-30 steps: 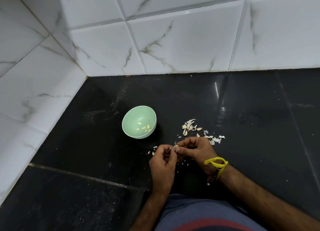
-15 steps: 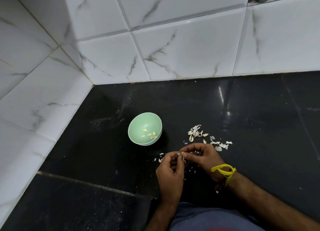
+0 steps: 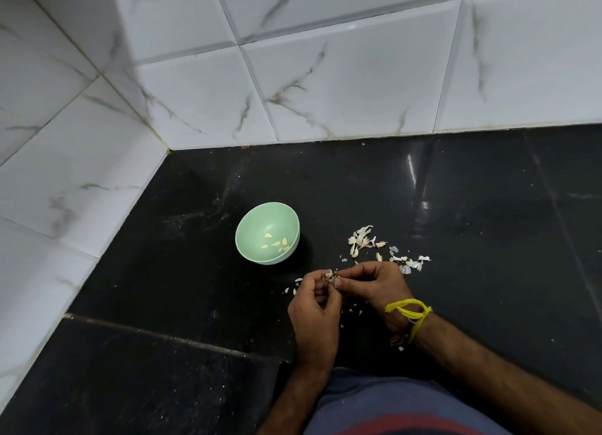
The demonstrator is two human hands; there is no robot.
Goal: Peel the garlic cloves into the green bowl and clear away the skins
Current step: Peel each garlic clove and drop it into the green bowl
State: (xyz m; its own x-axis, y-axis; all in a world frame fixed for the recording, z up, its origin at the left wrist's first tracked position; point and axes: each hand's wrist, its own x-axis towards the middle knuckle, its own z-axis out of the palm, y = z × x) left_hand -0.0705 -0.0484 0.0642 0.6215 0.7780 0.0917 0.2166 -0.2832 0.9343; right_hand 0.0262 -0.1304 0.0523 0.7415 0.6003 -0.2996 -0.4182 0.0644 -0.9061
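Garlic clove (image 3: 329, 276) being skinned: left hand (image 3: 314, 307) and right hand (image 3: 374, 286) both pinching it with curled fingertips. Next, probably dropping it into green bowl (image 3: 250, 219).

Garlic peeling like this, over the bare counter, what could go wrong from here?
The clove is pinched between both hands beside the green bowl, not over it, so it could slip onto the black counter. Skins already lie scattered, with flecks near the left hand; small bits may get missed when clearing up.
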